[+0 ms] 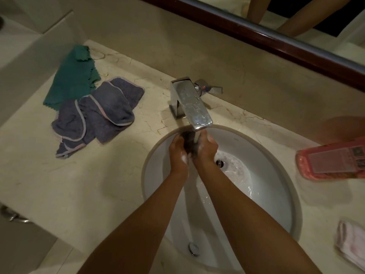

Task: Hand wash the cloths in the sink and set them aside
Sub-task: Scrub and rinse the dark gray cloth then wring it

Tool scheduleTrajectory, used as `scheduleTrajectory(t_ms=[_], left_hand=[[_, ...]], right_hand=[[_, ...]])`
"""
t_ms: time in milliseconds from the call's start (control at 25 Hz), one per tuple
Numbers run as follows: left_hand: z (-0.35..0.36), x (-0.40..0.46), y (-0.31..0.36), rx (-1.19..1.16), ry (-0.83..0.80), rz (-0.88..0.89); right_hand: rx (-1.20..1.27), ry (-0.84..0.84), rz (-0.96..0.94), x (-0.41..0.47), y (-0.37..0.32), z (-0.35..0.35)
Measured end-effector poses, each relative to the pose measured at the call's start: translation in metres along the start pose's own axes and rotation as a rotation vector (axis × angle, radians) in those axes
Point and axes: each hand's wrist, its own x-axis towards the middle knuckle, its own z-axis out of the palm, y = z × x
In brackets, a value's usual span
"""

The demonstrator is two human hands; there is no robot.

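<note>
Chrome faucet [190,103] at back of basin, lever handle [210,89] w/ red dot pointing right. Pink bottle [331,161] lies on its side on beige marble desk [88,184], right edge. Dark wood-framed mirror [276,39] runs along wall, top right. Metal fixture [11,215] far left, blurred.

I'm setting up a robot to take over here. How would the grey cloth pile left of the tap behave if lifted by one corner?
The grey cloth pile would probably be floppy: it lies in soft folds, draped over itself on the counter. It seems to be several pieces, so one corner would likely lift only one. It partly overlaps the green cloth, which might drag along.
</note>
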Motion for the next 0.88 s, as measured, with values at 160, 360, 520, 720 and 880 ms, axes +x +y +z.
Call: scheduleTrajectory(t_ms=[160, 360, 520, 720, 880], left_hand=[[-0.009, 0.004, 0.000, -0.031, 0.042, 0.017], [-0.011, 0.007, -0.003, -0.097, 0.067, -0.050], [-0.007, 0.011, -0.004, 0.035, -0.024, 0.038], [0.006, 0.013, 0.006, 0.173, -0.061, 0.104], [0.020, 0.018, 0.008, 0.732, 0.047, 0.292]], right_hand=[[-0.051, 0.155, -0.079, -0.003, 0.004, 0.013], [-0.284, 0.197, -0.299, -0.005, 0.005, 0.018], [-0.272, 0.165, -0.322, -0.006, 0.007, 0.012], [-0.216, 0.083, -0.327, -0.006, 0.014, 0.003], [-0.222, -0.002, -0.326, -0.007, 0.022, -0.012]])
